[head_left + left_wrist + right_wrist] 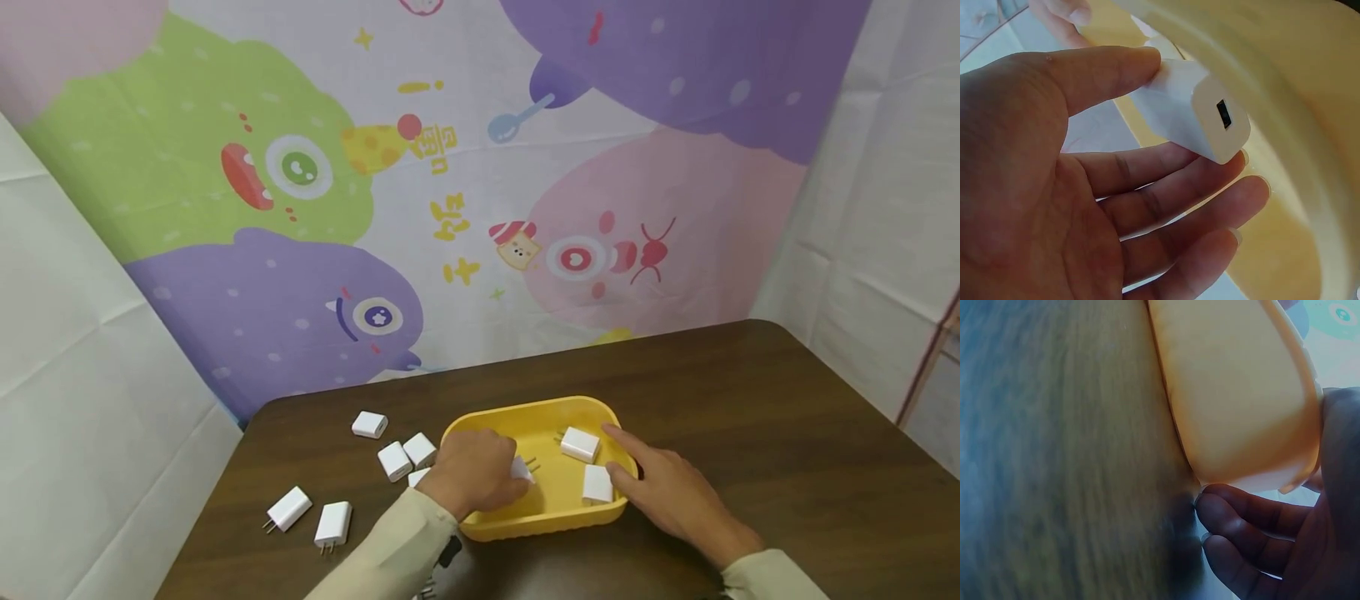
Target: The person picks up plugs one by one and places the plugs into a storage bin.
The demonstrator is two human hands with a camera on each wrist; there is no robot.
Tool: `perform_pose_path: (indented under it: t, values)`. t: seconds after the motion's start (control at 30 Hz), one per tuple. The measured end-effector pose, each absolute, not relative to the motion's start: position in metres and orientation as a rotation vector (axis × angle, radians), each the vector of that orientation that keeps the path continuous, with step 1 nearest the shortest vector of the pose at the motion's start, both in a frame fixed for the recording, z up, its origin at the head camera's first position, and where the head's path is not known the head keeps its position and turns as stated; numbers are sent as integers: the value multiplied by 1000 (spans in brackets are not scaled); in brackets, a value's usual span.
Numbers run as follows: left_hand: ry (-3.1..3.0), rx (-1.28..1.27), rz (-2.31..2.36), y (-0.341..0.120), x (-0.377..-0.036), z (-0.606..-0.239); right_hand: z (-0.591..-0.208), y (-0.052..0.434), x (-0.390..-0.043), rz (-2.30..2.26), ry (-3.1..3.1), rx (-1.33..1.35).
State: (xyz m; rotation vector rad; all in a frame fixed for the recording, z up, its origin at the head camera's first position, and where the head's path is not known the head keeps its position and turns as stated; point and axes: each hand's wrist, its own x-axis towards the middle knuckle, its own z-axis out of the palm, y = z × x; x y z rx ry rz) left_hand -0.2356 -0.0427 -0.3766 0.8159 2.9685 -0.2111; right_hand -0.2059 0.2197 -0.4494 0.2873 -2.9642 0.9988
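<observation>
In the head view, a yellow basket (540, 527) stands mid-way along the table (787, 467). The left hand (476, 473) pinches a white USB charger (521, 472) over the basket's left half; two chargers (580, 445) lie toward its right end. The right hand (671, 492) grips the right rim. Loose chargers (333, 523) lie toward the table's left edge; the left sleeve (397, 542) could sweep some aside if that arm swings left. One charger is partly covered by the left wrist, and by the sleeve only prongs (426, 590) show, cut off below.

In the left wrist view, thumb and fingertips hold the charger, its USB port (1225, 115) facing the basket's rim. The hold looks light, so a knock against that rim could twist it loose. Its prongs are hidden.

In the right wrist view, bent fingers lie against the basket's end; the thumb is hard to make out. Too strong a pull might tip the basket. The table is blurred.
</observation>
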Motion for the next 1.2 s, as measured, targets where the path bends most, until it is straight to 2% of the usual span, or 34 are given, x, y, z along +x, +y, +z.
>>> perform_pose_path:
  t: [0.53, 1.2]
  values:
    - [2967, 779, -351, -29, -257, -377, -450, 220, -206, 1004, -2968, 279]
    - [2983, 659, -235, -17, -279, -381, -449, 220, -205, 1041, -2955, 281]
